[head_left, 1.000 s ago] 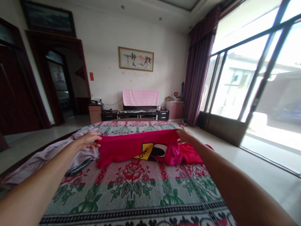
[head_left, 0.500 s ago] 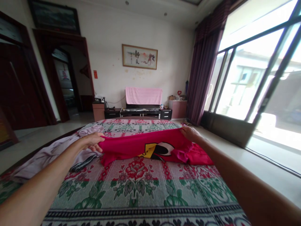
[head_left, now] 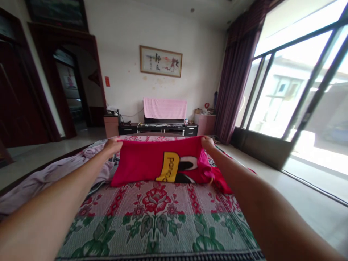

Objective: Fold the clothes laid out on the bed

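Observation:
A red garment [head_left: 141, 163] with a yellow, black and white print lies across the far part of a bed with a floral cover [head_left: 154, 214]. My left hand [head_left: 113, 144] is closed on the garment's far left corner. My right hand [head_left: 207, 142] is closed on its far right corner. Both arms are stretched forward and the cloth's far edge is held taut and raised between the hands. Its near edge rests on the cover.
A pale lilac cloth [head_left: 49, 177] is heaped along the bed's left side. A low TV cabinet [head_left: 160, 129] with a pink cover stands at the far wall. Tall windows [head_left: 299, 98] and a purple curtain [head_left: 233, 79] fill the right; a dark doorway [head_left: 67, 94] is at left.
Both hands have lifted the garment's far edge up and away from me, so the cloth now stands spread and the print faces me. The view has shifted slightly.

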Demonstrator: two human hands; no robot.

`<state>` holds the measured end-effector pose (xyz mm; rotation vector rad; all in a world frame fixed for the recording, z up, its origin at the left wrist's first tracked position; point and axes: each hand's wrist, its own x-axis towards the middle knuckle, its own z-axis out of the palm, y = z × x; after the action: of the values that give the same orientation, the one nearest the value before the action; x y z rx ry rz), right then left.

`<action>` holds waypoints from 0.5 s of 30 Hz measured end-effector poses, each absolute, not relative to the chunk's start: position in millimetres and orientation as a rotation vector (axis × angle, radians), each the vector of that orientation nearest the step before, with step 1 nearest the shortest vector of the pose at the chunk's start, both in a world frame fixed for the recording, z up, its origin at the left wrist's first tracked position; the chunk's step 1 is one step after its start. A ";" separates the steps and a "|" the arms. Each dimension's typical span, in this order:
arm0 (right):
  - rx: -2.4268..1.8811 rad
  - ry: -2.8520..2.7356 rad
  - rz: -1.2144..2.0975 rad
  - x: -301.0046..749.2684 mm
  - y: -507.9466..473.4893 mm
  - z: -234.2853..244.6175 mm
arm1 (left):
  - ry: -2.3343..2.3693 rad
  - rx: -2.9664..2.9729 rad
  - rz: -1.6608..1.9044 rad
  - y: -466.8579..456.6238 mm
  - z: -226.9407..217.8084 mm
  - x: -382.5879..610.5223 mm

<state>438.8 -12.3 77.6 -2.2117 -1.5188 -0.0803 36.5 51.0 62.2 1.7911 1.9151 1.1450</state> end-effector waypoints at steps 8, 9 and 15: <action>-1.680 -1.268 -0.734 445.5 39.2 204.9 | 1.891 1.786 2.110 97.4 157.0 16.3; -1.647 -1.266 -0.747 449.1 38.4 193.8 | 1.891 1.813 2.050 98.3 148.1 14.3; -1.618 -1.469 -0.540 460.6 38.0 49.0 | 2.051 1.847 1.475 96.1 45.4 21.6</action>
<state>460.6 38.0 49.0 -1.6182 -1.4694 -0.5403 21.6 96.1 45.4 1.8468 2.0509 1.4745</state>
